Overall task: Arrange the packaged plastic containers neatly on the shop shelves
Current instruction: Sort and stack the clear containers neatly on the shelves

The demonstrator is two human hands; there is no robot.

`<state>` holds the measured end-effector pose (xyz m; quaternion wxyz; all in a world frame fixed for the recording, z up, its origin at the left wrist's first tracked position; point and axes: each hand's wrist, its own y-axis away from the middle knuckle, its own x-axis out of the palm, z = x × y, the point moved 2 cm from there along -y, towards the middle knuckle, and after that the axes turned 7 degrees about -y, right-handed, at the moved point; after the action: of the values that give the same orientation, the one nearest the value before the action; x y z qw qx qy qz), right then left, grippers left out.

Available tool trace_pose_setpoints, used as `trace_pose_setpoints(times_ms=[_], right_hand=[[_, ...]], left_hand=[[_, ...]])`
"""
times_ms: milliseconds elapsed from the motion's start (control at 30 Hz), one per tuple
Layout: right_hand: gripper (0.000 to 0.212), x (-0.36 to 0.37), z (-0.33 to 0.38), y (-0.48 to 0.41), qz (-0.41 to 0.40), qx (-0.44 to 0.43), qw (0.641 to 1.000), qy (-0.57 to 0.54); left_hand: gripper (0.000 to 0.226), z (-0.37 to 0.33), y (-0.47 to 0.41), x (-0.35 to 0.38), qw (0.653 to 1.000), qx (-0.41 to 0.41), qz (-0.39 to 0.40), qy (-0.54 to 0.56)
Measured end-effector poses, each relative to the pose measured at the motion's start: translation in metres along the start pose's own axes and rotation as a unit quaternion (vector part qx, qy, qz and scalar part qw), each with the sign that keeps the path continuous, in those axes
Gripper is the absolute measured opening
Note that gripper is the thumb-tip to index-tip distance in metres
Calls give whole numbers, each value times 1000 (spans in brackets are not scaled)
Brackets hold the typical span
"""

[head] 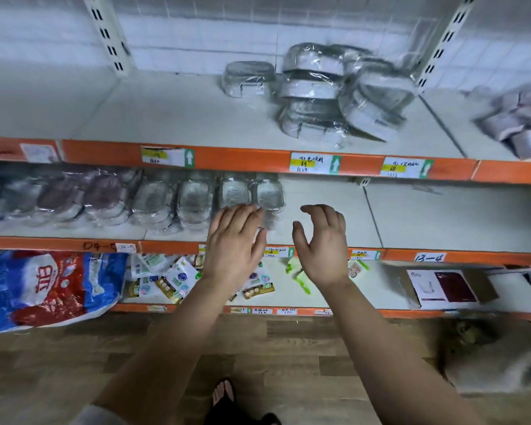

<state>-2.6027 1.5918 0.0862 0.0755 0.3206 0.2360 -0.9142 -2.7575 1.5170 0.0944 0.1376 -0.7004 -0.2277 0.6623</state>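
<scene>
Noted: left hand [236,240], grip spread, touched the end pack [269,194] of the middle-shelf row [154,200], right hand [322,243] empty and loosely curled; row seemed squared, so next probably meant fetching from the jumbled top-shelf pile [334,90].

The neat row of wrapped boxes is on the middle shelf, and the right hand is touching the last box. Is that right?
No. The neat row of wrapped boxes is on the middle shelf, but the left hand is touching the last box; the right hand is beside it, off the boxes. The head view shows it.
</scene>
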Motion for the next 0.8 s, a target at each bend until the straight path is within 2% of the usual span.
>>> trace_pose_setpoints(times_ms=[367,567,800], right_hand=[[27,-51,33,-67,-77,-71,994,-5],[26,-52,46,-118,-105,-97,990,-9],[24,-38,57,-182,-128,-89,988,-10]], left_hand=[[38,8,-84,-34,996,13,-87,-10],[36,34,-146,-26,995,14,-94,12],[45,78,-221,1,997,15,-77,6]])
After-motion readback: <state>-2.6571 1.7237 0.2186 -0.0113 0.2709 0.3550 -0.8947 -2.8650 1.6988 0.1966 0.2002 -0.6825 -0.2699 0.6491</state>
